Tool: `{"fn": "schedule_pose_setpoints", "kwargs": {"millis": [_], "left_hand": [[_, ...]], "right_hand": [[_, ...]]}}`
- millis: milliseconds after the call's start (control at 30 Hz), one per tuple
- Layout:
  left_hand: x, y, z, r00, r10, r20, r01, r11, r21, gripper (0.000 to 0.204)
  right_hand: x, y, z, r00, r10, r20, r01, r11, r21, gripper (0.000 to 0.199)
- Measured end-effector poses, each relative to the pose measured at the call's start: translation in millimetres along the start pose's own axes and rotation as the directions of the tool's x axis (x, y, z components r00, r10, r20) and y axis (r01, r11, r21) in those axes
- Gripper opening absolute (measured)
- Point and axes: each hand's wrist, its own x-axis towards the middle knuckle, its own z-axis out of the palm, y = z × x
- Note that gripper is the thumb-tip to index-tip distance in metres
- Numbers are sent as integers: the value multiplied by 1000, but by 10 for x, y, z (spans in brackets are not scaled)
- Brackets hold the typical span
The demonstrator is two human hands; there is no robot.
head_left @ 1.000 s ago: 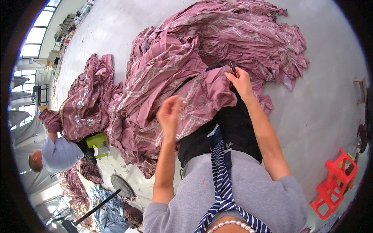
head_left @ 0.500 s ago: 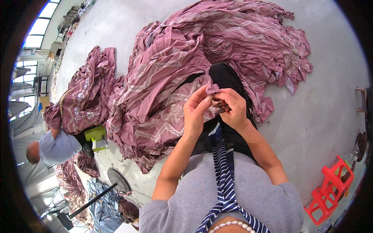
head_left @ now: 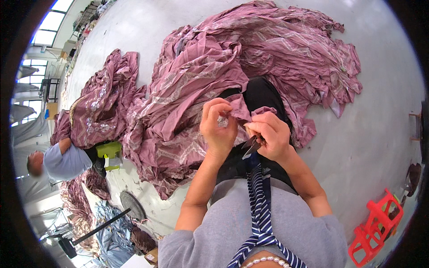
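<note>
The left hand [head_left: 219, 128] and right hand [head_left: 272, 135] pinch the edge of the pink cloth [head_left: 196, 85] heaped beyond the 2 hands, and the scissors [head_left: 251, 147] gripped in the right are best kept pointing away from the left.

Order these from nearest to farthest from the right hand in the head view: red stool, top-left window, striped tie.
1. Striped tie, just below the right hand.
2. Red stool, lower right.
3. Top-left window, in the far wall.
</note>
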Motion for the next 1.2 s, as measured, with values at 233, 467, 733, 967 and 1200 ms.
{"fn": "schedule_pose_setpoints", "kwargs": {"millis": [233, 467, 733, 967, 1200], "left_hand": [[-56, 19, 11, 839, -500, 214, 461, 445, -768, 19], [-8, 97, -37, 804, -501, 321, 509, 301, -806, 19], [-60, 91, -31, 789, -458, 410, 577, 323, -750, 19], [-54, 147, -40, 804, -432, 409, 570, 362, -737, 20], [-70, 86, -65, 813, -462, 355, 524, 314, -792, 19]], "right_hand": [[-41, 9, 3, 993, -43, 110, 46, 999, -26, 31], [164, -156, -195, 889, 435, 141, -457, 836, 304, 21], [268, -43, -56, 898, 395, 195, -440, 809, 389, 7], [290, -14, -90, 799, 558, 222, -570, 588, 573, 10], [245, -3, -170, 846, 529, 74, -528, 807, 264, 21]]}}
